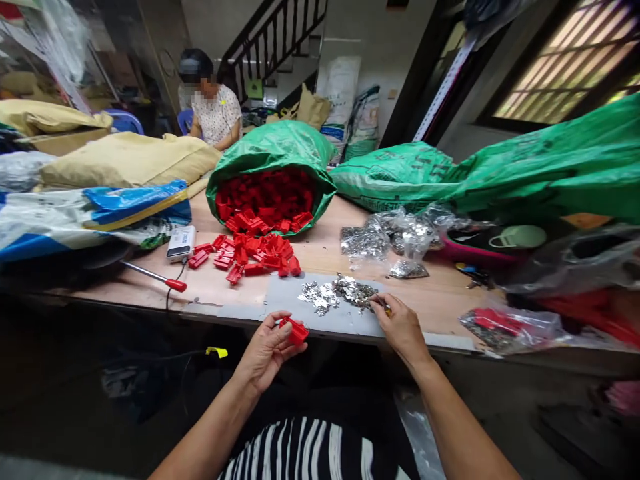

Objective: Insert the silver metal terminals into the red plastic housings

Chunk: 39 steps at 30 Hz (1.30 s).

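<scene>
My left hand (270,347) is closed around a small red plastic part (295,329), held just off the table's front edge. At the right end of a pile of dark metal pieces (353,291), my right hand (400,327) has its fingers pinched together. A bit of yellow shows between those fingers, but what they hold is too small to make out. Shinier flat metal pieces (319,297) lie beside the dark pile, both on a grey sheet (280,300). Several loose red parts (260,253) spill from the mouth of a green sack (280,143) full of them.
Clear bags of metal pieces (367,240) sit right of centre, near a pink-rimmed container (460,250). A white power bank (181,243) and a red-tipped metal lever (155,275) are on the left. Behind sacks (130,160), another person (217,113) sits.
</scene>
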Each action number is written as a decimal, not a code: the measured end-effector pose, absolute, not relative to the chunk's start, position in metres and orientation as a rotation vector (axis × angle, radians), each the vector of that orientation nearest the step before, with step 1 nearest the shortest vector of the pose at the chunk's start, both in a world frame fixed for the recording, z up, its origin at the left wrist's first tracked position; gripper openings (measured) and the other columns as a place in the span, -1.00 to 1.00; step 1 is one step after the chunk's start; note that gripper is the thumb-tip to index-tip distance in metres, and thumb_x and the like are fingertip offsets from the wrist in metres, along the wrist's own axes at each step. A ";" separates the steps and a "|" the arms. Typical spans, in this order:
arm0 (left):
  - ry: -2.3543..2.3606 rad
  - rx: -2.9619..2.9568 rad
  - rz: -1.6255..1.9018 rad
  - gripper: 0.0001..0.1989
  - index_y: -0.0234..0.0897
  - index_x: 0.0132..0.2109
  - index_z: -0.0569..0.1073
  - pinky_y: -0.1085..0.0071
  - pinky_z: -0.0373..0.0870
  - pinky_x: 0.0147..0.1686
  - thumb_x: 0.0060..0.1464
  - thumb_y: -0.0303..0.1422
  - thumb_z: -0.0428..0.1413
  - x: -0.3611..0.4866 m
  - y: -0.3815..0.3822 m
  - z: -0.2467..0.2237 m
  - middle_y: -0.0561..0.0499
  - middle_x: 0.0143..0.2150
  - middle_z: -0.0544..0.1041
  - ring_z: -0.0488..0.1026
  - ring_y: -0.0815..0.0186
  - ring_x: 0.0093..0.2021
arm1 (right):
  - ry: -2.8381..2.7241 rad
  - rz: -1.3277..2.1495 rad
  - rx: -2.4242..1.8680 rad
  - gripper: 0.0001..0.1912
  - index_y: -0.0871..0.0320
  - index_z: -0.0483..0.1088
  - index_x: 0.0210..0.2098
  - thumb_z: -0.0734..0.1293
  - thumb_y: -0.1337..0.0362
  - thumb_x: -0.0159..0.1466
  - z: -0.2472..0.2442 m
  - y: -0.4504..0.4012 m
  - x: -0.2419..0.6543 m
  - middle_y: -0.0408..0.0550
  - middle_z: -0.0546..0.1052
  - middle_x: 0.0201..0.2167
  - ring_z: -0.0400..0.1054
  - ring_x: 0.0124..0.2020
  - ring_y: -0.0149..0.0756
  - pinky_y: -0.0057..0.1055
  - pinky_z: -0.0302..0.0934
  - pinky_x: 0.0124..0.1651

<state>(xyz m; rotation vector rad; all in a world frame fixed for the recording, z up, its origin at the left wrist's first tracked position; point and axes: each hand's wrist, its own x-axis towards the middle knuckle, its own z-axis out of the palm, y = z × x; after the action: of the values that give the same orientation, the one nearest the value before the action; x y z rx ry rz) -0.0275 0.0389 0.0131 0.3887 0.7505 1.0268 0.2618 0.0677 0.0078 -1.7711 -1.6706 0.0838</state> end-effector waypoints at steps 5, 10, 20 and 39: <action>0.755 0.391 1.019 -0.59 -0.25 -0.09 0.32 0.26 0.54 -0.20 -0.08 -0.41 0.30 -0.022 0.036 0.014 -0.09 -0.19 0.60 0.58 0.23 -0.24 | -1.701 0.131 -1.757 -0.77 0.12 0.44 -0.30 0.20 0.16 0.24 0.007 0.061 0.264 -0.01 0.57 -0.30 0.44 -0.28 -0.20 -0.31 0.27 -0.18; 0.771 0.405 1.004 -0.56 -0.28 -0.06 0.34 0.28 0.54 -0.19 -0.08 -0.39 0.31 -0.021 0.035 0.015 -0.12 -0.13 0.59 0.58 0.25 -0.23 | -1.811 0.163 -1.751 -0.81 0.11 0.42 -0.29 0.20 0.22 0.26 0.005 0.059 0.257 -0.04 0.55 -0.29 0.43 -0.25 -0.21 -0.30 0.26 -0.16; 0.722 0.538 1.086 -0.65 -0.31 -0.18 0.37 0.36 0.50 -0.16 -0.11 -0.45 0.31 -0.014 0.033 0.017 -0.08 -0.14 0.59 0.56 0.30 -0.21 | -1.888 0.070 -1.831 -0.87 0.09 0.41 -0.28 0.23 0.25 0.26 0.001 0.064 0.252 -0.05 0.53 -0.28 0.41 -0.26 -0.20 -0.32 0.25 -0.21; 0.950 1.009 1.361 -0.63 -0.24 -0.14 0.51 0.34 0.43 -0.03 -0.18 -0.41 0.33 -0.008 0.030 0.010 -0.06 -0.06 0.58 0.52 0.20 -0.08 | -1.749 0.320 -1.635 -0.79 0.11 0.34 -0.28 0.23 0.10 0.27 0.024 0.058 0.229 -0.07 0.52 -0.40 0.40 -0.43 -0.28 -0.41 0.23 -0.34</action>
<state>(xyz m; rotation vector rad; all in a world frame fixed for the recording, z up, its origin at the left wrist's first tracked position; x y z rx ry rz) -0.0078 0.0303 0.0101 1.0095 0.9504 1.3608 0.2293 0.0576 0.0243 -1.6346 -1.7494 0.3198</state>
